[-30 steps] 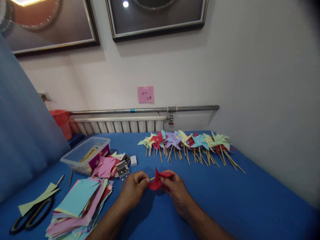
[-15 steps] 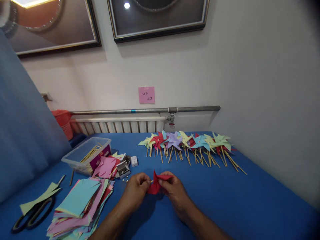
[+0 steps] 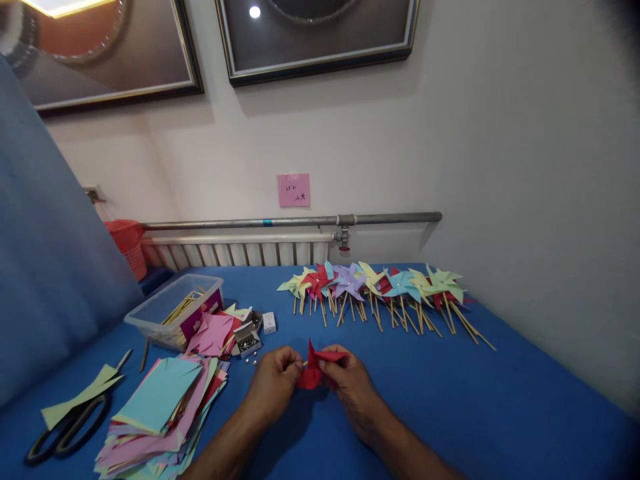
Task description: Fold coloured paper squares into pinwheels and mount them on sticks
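A red paper pinwheel [image 3: 311, 375] is between my hands, with one point sticking up. My right hand [image 3: 350, 380] pinches its folded paper between thumb and fingers. My left hand [image 3: 274, 383] is closed on a thin wooden stick [image 3: 305, 363], whose pale tip meets the red paper from the left; the rest of the stick is hidden by the fingers. Just left of my left hand are small open boxes of metal pushpins [image 3: 247, 343], with a few loose pins [image 3: 255, 355] on the blue cloth [image 3: 450, 413].
Finished pinwheels [image 3: 350, 283] lie in a row at the back right. To the left are a clear plastic box [image 3: 150, 323] of sticks, pink paper pieces [image 3: 213, 335], a stack of coloured paper [image 3: 155, 400], and scissors [image 3: 83, 427] under green paper [image 3: 83, 398]. A wall [image 3: 540, 233] borders the right.
Both hands keep nearly the same hold on the stick and red pinwheel. The whole view has shifted very slightly; nothing else visibly differs.
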The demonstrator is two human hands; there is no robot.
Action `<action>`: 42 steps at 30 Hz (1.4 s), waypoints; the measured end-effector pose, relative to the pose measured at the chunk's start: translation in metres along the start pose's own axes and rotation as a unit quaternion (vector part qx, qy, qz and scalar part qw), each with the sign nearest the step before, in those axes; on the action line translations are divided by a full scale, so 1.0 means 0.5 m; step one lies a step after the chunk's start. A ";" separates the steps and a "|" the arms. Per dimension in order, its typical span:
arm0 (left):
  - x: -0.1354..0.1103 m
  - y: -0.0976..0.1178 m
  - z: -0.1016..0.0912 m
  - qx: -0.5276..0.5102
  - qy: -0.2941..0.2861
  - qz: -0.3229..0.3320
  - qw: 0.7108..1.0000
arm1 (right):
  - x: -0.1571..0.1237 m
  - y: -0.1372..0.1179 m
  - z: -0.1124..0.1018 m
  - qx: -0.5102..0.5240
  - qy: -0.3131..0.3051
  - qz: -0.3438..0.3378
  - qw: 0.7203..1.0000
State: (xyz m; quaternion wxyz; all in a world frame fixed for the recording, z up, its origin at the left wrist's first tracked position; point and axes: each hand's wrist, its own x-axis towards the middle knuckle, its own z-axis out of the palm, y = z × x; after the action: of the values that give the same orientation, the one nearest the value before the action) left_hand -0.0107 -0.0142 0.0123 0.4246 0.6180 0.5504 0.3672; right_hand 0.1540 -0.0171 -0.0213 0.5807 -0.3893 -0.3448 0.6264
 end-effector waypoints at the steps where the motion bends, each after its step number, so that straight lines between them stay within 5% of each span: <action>1: 0.000 -0.001 0.000 -0.001 -0.001 -0.001 1.000 | 0.000 0.000 0.000 0.001 0.000 0.003 1.000; 42: -0.003 0.005 -0.001 0.011 0.006 -0.025 1.000 | 0.009 0.018 -0.012 0.031 0.011 -0.003 0.999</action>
State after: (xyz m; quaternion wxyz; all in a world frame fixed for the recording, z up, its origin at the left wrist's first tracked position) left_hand -0.0104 -0.0157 0.0150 0.4237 0.6066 0.5723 0.3536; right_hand 0.1551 -0.0136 -0.0323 0.5985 -0.3764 -0.3200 0.6307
